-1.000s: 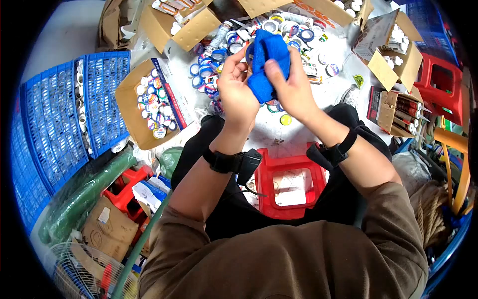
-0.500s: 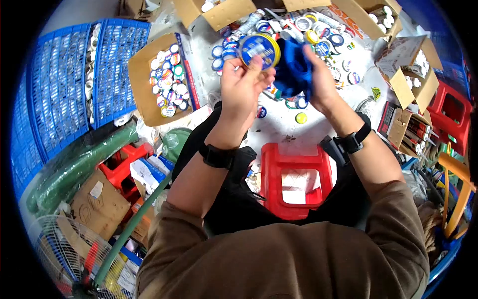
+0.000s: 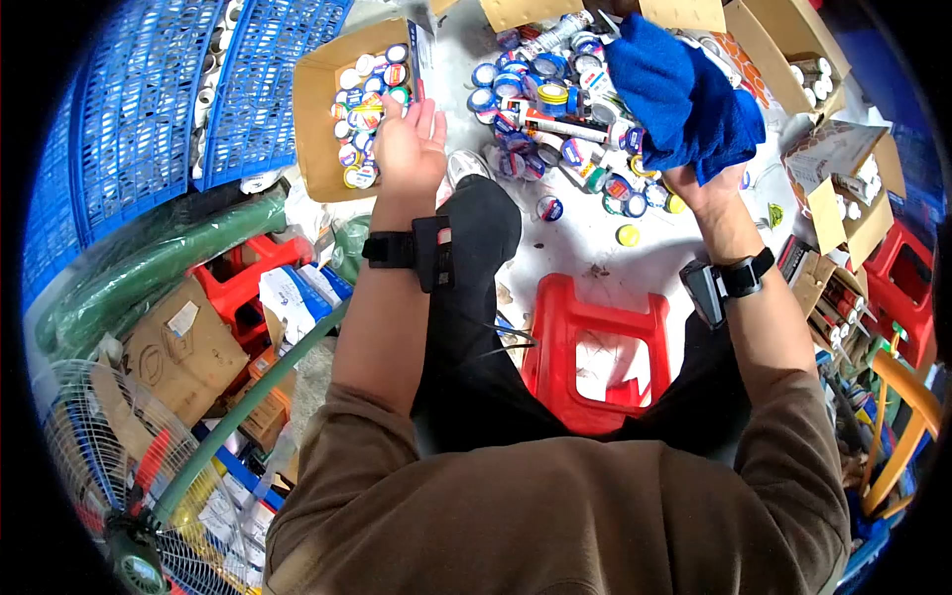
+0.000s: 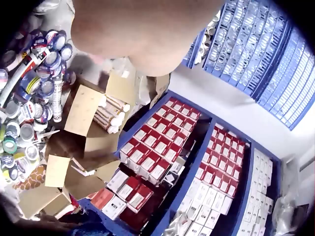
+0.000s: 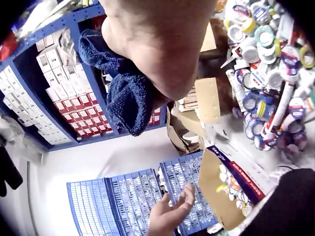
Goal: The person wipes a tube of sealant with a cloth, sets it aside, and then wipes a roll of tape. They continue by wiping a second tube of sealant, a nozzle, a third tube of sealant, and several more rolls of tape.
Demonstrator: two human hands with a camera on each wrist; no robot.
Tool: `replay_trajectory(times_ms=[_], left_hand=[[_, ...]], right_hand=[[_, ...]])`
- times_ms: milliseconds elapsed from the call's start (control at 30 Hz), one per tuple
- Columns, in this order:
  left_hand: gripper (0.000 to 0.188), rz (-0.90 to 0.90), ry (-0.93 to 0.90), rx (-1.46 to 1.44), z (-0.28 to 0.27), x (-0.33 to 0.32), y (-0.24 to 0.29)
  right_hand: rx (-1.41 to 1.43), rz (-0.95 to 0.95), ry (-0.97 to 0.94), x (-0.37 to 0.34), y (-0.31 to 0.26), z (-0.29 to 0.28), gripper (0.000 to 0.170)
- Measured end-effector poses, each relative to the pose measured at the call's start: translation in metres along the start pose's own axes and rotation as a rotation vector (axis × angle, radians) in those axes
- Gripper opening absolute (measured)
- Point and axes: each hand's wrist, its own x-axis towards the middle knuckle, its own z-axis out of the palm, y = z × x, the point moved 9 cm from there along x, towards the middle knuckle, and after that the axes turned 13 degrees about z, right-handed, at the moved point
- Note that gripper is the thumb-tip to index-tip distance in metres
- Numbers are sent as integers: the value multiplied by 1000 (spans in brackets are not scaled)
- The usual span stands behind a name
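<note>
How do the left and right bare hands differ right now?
The left bare hand appears empty, its fingers loosely extended; the right bare hand holds a rumpled blue terry cloth that mostly hides its fingers. In the head view, the left hand overlaps the edge of an open brown cardboard box; the right hand is beside a loose heap of round tape rolls. Each wrist wears a black strap.

Floor (image 3: 585, 260): white, brightly lit. Shelving (image 5: 59, 23): blue, divided into bays (perforated along one edge). Wall (image 5: 88, 160): white, beside the shelving. Stool (image 3: 585, 415): red, near. Second stool (image 3: 900, 305): red, right. Fan (image 3: 139, 560): wire-caged, near left.
</note>
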Motion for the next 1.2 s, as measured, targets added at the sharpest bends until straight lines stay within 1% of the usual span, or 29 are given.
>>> replay_trajectory(times_ms=[33, 100, 133, 167, 233, 267, 300, 367, 400, 433, 467, 500, 533, 567, 633, 667, 733, 767, 833, 867, 900, 967, 1000, 1033, 1067, 1100, 1133, 1167, 1200], left_hand=[[44, -7, -2, 1, 2, -3, -6], [38, -51, -226, 75, 25, -13, -21], [30, 18, -366, 84, 35, -15, -26], [30, 6, -373, 84, 36, -13, -37], [25, -30, -462, 285, 45, -19, -64], [21, -71, -508, 167, 62, -42, -69], [20, -182, -411, 334, 64, -57, -82], [17, -223, -535, 448, 79, -83, -107], [16, -229, -603, 510, 86, -94, -120], [15, -264, -686, 600, 93, -105, -134], [15, -283, -718, 632, 97, -115, -146], [15, -303, -752, 665, 103, -126, -158], [19, -262, -845, 756, 110, -131, -173], [25, -222, -883, 793, 113, -135, -188], [30, -180, -985, 875, 111, -138, -225], [31, -224, -1000, 918, 113, -151, -232], [37, -206, -1046, 1048, 99, -153, -267], [39, -196, -1079, 1114, 88, -151, -290], [40, -64, -1208, 1395, 64, -145, -335], [41, 111, -1382, 1501, 60, -148, -359], [39, 336, -1554, 1686, 68, -168, -370], [29, 371, -1736, 1805, 68, -198, -403], [29, 364, -1767, 1790, 73, -211, -420], [28, 422, -1869, 1928, 69, -219, -446], [27, 483, -1966, 2067, 61, -226, -468], [27, 482, -1987, 2051, 59, -232, -486], [27, 524, -1954, 2084, 57, -229, -502], [28, 562, -1922, 2119, 52, -227, -518], [28, 558, -1942, 2108, 45, -231, -536]], right_hand=[[-77, -80, 85, -4, -8, 13, 62], [39, 14, -323, -9, -19, 32, 62], [112, -11, -325, -12, -30, 28, 62], [110, -21, -315, -15, -38, 26, 62], [161, -17, -415, -27, -54, 29, 60], [150, -47, -422, -31, -63, 35, 57], [144, -51, -481, -38, -69, 46, 55], [114, -46, -615, -52, -77, 61, 53], [115, -55, -610, -58, -84, 59, 53], [60, -106, -567, -64, -93, 55, 52], [5, -159, -525, -70, -103, 52, 51], [5, -173, -521, -77, -112, 53, 51], [8, -187, -520, -85, -121, 55, 52], [9, -203, -519, -93, -129, 55, 53], [28, -248, -529, -108, -147, 48, 53], [49, -274, -543, -117, -157, 44, 53], [61, -316, -555, -137, -176, 37, 54], [87, -324, -498, -147, -184, 29, 55], [149, -339, -372, -171, -193, 9, 58], [152, -463, -223, -184, -203, 3, 62], [145, -488, -209, -197, -212, -2, 62], [14, -479, -351, -223, -223, 2, 61], [-53, -469, -419, -236, -228, 2, 61], [-52, -516, -422, -250, -236, -8, 62], [-22, -524, -443, -261, -239, -15, 63], [5, -532, -467, -273, -240, -21, 63], [196, -599, -181, -281, -246, -45, 59], [139, -656, -53, -294, -252, -53, 57], [167, -688, -76, -301, -255, -54, 57]])
